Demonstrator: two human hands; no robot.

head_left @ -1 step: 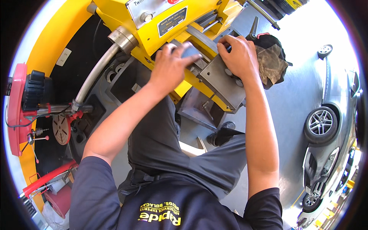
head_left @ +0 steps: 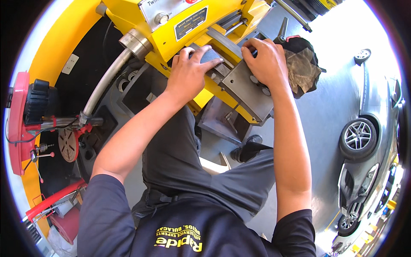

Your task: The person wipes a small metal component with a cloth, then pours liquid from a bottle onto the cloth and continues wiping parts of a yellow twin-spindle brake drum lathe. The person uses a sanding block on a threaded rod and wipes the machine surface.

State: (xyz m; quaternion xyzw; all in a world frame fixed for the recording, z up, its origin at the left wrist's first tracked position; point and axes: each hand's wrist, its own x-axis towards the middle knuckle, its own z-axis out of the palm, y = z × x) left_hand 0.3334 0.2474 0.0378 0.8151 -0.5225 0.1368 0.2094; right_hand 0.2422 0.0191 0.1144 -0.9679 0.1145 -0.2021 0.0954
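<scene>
My left hand [head_left: 188, 72] is closed around a blue-grey, flat-faced block [head_left: 209, 56], thumb along its near edge and fingers over its far side. The block is against the slide of a yellow brake lathe [head_left: 171, 45], beside a threaded screw. My right hand [head_left: 269, 62] rests over the grey metal carriage plate [head_left: 244, 88], its fingers curled and pinched at the plate's far edge. A small dark bit shows between those fingers, but I cannot make out what it is. Round knobs [head_left: 266, 91] stick out under my right wrist.
Right of my right hand hangs a dark, stained cloth [head_left: 304, 70], near a black lever [head_left: 282, 30]. A curved metal pipe [head_left: 105, 83] stands at left, by a red drill press [head_left: 19, 124]. Below the lathe is a metal tray [head_left: 222, 122]. A grey car [head_left: 370, 167] stands at far right.
My left hand was blurred by motion and now shows sharp, still on the block at nearly the same place. My right hand has barely moved.
</scene>
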